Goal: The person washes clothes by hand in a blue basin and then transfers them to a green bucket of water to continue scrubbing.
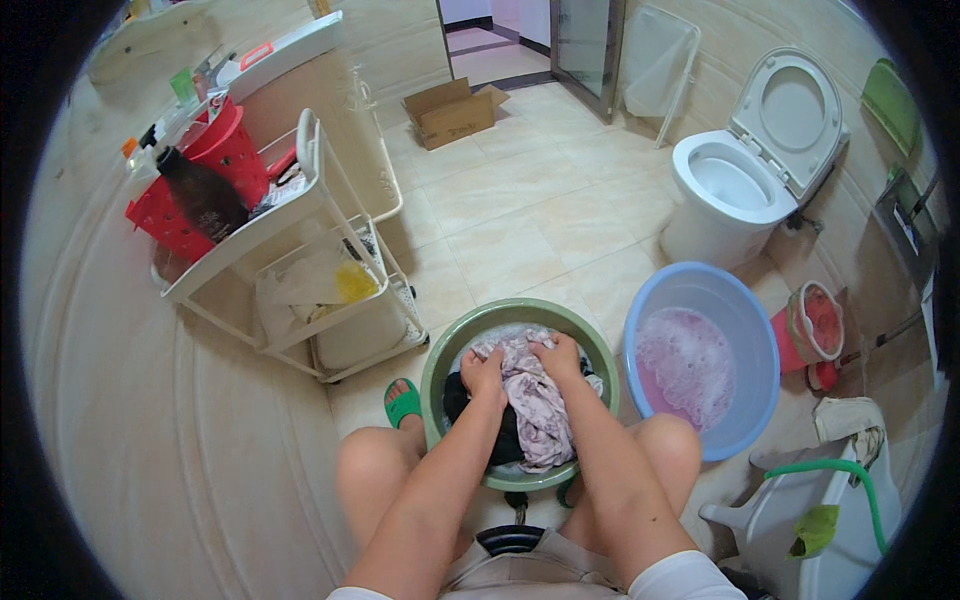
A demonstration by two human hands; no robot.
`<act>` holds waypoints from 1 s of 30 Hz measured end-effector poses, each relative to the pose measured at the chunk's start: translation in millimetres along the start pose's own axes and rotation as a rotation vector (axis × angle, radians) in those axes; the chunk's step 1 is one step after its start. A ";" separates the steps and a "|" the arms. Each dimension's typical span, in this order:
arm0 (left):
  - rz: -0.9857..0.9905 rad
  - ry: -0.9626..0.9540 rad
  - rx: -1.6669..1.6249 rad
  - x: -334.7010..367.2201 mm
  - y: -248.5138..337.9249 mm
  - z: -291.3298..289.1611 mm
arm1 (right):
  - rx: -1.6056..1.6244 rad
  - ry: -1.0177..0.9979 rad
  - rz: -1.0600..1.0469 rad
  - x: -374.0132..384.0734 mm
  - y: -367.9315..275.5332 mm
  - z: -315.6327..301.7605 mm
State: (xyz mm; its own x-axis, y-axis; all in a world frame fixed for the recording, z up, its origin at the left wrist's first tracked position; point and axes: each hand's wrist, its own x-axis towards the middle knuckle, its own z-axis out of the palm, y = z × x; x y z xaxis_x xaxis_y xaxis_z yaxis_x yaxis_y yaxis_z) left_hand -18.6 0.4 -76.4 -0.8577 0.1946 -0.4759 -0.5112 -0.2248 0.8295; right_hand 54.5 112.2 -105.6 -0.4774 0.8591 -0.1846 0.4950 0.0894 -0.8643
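Observation:
A green basin (437,380) stands on the floor between my knees, with wet laundry and some suds in it. Both hands grip one pale, purple-patterned cloth garment (537,400), bunched up at the basin's far side and trailing down toward me. My left hand (484,377) is closed on its left part, and my right hand (558,357) is closed on its upper right part. Black cloth (505,440) lies under and beside the garment, near my left wrist. The fingertips of both hands are partly hidden in the folds.
To the right stands a blue basin (632,350) of pinkish, foamy water. Beyond it are a toilet (735,185) with its lid raised and a red bin (790,342). A white rolling cart (300,350) with red baskets is at left. A cardboard box (455,118) lies near the doorway.

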 end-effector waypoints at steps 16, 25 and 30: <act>0.251 0.231 0.820 14.6 -18.3 2.5 | -0.311 -0.082 0.063 -4.9 -34.6 6.2; 0.263 0.172 0.760 12.1 -20.9 -2.6 | -0.311 -0.037 0.022 -9.9 -30.4 6.8; 0.118 0.023 0.113 1.2 -2.6 8.1 | -0.143 -0.047 -0.094 -11.2 -32.3 -6.3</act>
State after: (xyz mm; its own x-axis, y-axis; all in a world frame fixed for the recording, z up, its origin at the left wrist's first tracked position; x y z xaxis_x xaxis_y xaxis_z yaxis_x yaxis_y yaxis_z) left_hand -17.8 9.0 -76.8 -0.9130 0.1509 -0.3791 -0.3990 -0.1356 0.9069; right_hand 48.5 102.9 -72.7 -0.5582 0.8193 -0.1305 0.5434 0.2422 -0.8038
